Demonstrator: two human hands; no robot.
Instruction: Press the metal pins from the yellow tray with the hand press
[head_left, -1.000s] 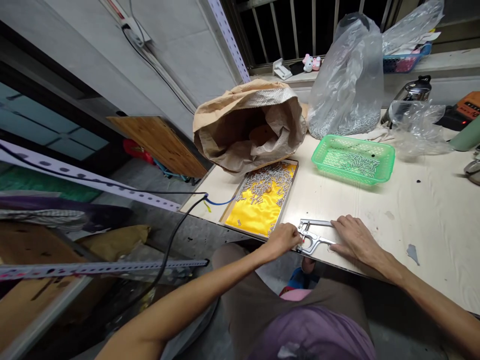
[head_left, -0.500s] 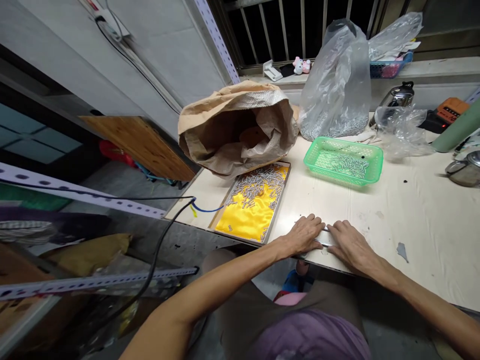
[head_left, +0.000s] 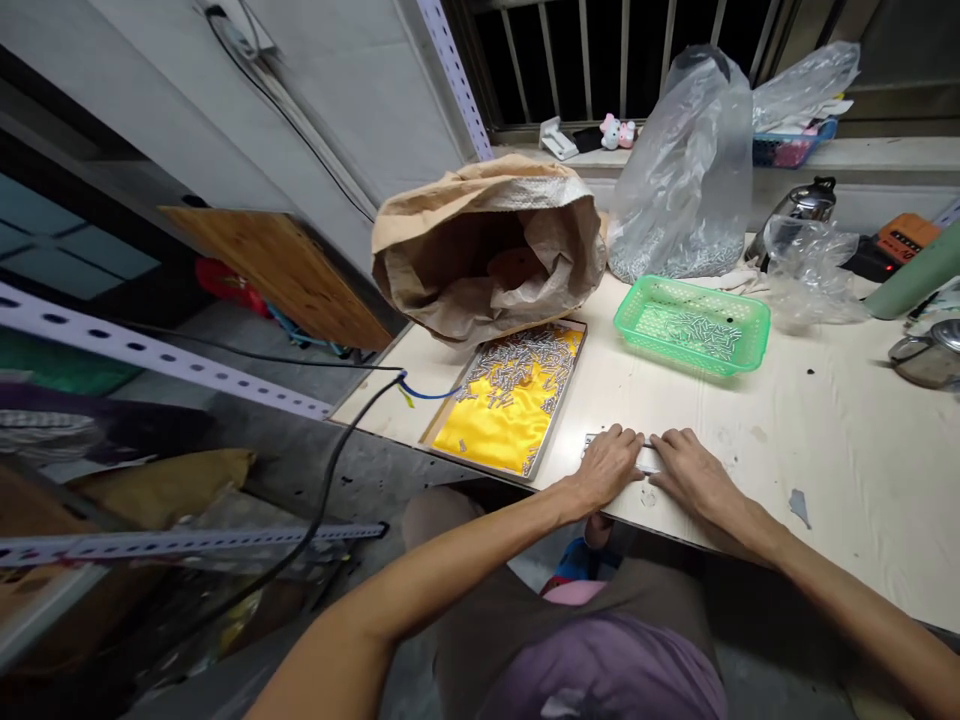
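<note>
My left hand and my right hand lie side by side at the near edge of the pale table, fingers flat and pressing down on a silver metal hand tool. Only a small strip of the tool shows between and beyond the fingers. Left of the hands lies a shallow tray with yellow cloth, holding several small metal pins at its far end.
A green plastic basket with metal pins sits behind the hands. A crumpled brown paper sack and a clear plastic bag of pins stand further back. A metal kettle and a pot are at the right.
The left hand left the tool's handle end and moved on top of the tool. Both hands now cover it, flat, and the tool that lay open in view is mostly hidden.
</note>
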